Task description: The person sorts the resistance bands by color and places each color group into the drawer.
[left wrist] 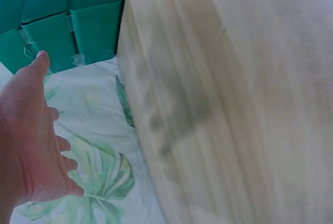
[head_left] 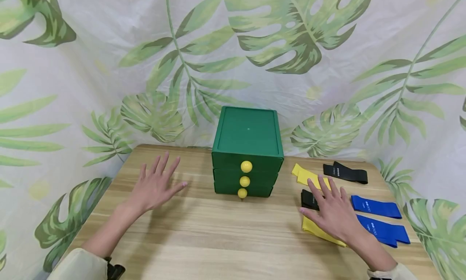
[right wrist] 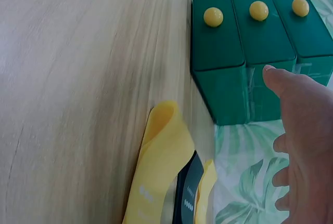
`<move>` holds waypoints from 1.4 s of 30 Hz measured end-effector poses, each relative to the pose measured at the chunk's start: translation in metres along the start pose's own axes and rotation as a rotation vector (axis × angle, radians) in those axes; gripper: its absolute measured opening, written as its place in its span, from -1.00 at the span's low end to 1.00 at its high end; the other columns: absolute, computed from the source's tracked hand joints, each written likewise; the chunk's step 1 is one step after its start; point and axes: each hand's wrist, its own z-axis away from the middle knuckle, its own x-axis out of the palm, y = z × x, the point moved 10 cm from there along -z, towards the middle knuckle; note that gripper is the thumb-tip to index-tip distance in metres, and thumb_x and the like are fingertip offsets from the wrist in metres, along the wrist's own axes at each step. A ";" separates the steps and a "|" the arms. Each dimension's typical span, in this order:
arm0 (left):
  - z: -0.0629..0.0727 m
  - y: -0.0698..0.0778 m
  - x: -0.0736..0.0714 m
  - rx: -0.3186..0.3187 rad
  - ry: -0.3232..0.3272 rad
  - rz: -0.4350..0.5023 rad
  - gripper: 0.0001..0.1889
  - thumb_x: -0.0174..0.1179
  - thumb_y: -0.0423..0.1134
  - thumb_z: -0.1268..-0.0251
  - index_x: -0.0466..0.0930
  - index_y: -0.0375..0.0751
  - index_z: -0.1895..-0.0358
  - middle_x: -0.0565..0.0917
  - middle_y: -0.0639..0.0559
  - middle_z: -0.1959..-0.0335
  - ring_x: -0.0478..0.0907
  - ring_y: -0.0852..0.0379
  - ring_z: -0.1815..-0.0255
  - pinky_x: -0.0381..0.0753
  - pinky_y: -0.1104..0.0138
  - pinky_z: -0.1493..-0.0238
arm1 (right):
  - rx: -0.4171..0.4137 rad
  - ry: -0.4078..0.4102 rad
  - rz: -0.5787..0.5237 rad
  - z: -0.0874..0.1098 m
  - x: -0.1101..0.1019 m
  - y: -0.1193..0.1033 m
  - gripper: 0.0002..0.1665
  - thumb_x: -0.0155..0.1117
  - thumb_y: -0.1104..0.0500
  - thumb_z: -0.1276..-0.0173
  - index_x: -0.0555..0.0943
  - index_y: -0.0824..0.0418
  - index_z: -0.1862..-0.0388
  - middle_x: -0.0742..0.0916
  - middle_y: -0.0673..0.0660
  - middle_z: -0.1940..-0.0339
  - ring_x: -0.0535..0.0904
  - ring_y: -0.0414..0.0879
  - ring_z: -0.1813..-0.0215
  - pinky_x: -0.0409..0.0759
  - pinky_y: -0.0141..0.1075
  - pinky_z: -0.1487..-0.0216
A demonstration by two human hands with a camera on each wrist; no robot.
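Observation:
My left hand (head_left: pixel 154 189) hovers over the left part of the table with its fingers spread and nothing in it. My right hand (head_left: pixel 333 211) is spread too, above several flat elastic loop bands on the right. Under and around it lie a far yellow band (head_left: pixel 309 178), a near yellow band (head_left: pixel 320 233), a black band (head_left: pixel 308 199), and two blue bands, one (head_left: pixel 376 207) behind the other (head_left: pixel 386 230). Another black band (head_left: pixel 346 172) lies at the back right. Between the hands stands a green three-drawer box (head_left: pixel 248 130), its drawers closed, with round yellow knobs (head_left: pixel 246 166).
The wooden table (head_left: pixel 204 235) carries the box near its back edge. A hanging cloth (head_left: pixel 204 49) with a leaf print surrounds the table at the back and sides. Clear tape (left wrist: pixel 78 60) shows on the box's side in the left wrist view.

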 end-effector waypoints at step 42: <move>-0.084 0.063 -0.087 0.218 0.008 0.191 -0.14 -0.07 0.32 -0.66 -0.14 0.02 -0.78 -0.15 -0.26 -0.77 -0.20 -0.32 -0.76 -0.15 -0.36 -0.61 | -0.177 -0.045 -0.353 0.006 -0.044 -0.084 -0.08 0.17 -0.34 -0.60 0.12 -0.14 -0.78 0.37 0.21 -0.67 0.37 0.28 -0.60 0.54 0.34 -0.28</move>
